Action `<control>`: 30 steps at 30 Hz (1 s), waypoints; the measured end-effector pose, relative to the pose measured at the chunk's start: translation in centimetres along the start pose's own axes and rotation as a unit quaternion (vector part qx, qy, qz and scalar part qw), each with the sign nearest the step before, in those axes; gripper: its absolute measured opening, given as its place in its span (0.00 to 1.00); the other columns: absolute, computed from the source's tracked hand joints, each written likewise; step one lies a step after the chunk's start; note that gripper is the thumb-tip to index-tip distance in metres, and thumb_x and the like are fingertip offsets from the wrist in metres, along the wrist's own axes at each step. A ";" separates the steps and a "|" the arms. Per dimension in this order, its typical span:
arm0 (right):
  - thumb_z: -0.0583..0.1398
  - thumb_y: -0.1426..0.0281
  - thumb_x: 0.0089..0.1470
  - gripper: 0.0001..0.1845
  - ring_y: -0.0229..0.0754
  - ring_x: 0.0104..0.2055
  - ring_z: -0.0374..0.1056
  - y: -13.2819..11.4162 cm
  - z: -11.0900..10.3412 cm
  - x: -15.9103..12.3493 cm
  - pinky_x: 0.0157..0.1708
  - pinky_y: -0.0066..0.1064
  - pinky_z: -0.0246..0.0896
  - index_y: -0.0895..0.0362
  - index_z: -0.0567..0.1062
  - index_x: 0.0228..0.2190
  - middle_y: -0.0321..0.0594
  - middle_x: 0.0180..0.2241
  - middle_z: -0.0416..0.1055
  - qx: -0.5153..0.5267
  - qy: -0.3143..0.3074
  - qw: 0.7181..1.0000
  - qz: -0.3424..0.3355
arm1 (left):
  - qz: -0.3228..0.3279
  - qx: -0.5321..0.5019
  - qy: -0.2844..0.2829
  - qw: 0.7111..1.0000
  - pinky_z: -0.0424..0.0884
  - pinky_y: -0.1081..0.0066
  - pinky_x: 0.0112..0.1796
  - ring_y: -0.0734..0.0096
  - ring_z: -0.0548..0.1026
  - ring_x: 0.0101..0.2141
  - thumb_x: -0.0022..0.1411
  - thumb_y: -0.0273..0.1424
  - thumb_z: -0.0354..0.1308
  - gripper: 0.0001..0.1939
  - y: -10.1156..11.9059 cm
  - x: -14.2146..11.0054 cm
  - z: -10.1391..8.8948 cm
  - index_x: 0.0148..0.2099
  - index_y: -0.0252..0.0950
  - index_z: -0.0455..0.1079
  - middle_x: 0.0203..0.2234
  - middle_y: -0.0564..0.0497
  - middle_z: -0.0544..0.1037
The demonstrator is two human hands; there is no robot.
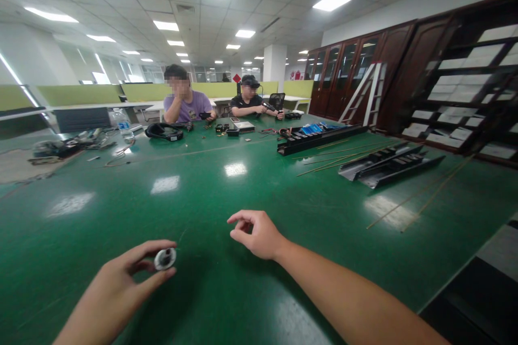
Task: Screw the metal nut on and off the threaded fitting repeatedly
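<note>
Above the green tabletop at the lower left, my left hand pinches a small round part between thumb and fingertips. This part has a pale, ring-like rim and a dark core standing out of its middle; its exact kind I cannot make out. To the right, my right hand hovers over the table with its index finger stretched out and its thumb apart. The other fingers curl in, and nothing shows between them. A gap of bare green surface lies between the two hands.
Black metal channels and thin rods lie at the right. Cables and tools are heaped far left, near a plastic bottle. Two people sit across the green table. A stepladder stands behind.
</note>
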State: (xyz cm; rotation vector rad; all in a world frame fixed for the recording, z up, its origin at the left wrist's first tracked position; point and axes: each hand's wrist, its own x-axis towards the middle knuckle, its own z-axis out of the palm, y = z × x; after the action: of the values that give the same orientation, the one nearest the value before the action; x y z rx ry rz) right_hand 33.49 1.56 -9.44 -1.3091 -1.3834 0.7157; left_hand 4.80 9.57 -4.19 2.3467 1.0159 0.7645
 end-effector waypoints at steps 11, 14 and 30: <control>0.63 0.75 0.46 0.27 0.35 0.28 0.69 0.5 0.7 -0.3 0.30 0.27 0.63 0.54 0.73 0.50 0.37 0.35 0.76 -0.097 -0.047 0.994 0.010 | 0.094 -0.038 -0.053 0.993 0.73 0.67 0.47 0.63 0.76 0.45 0.62 0.38 0.60 0.16 0.1 3.2 7.1 0.52 0.45 0.73 0.44 0.50 0.77; 0.64 0.74 0.45 0.27 0.36 0.29 0.69 0.5 0.8 -0.2 0.30 0.27 0.63 0.54 0.73 0.50 0.38 0.36 0.76 -0.091 -0.051 0.994 0.012 | 0.057 -0.039 -0.042 0.997 0.73 0.66 0.47 0.63 0.77 0.44 0.60 0.38 0.62 0.18 -0.5 3.1 7.2 0.53 0.45 0.71 0.44 0.51 0.78; 0.65 0.71 0.47 0.09 0.39 0.30 0.71 -1.2 0.9 -0.7 0.32 0.29 0.63 0.56 0.80 0.35 0.37 0.30 0.78 -0.111 -0.061 0.992 -0.004 | 0.074 -0.033 0.041 0.996 0.76 0.69 0.36 0.63 0.78 0.33 0.54 0.38 0.64 0.12 0.8 2.3 7.9 0.40 0.39 0.75 0.29 0.50 0.78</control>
State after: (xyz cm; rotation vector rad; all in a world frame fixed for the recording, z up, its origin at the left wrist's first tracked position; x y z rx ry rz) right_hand 32.12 0.84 -8.78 -1.4497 -1.6033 0.6601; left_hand 11.62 9.35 -8.79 2.3697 0.8437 0.9430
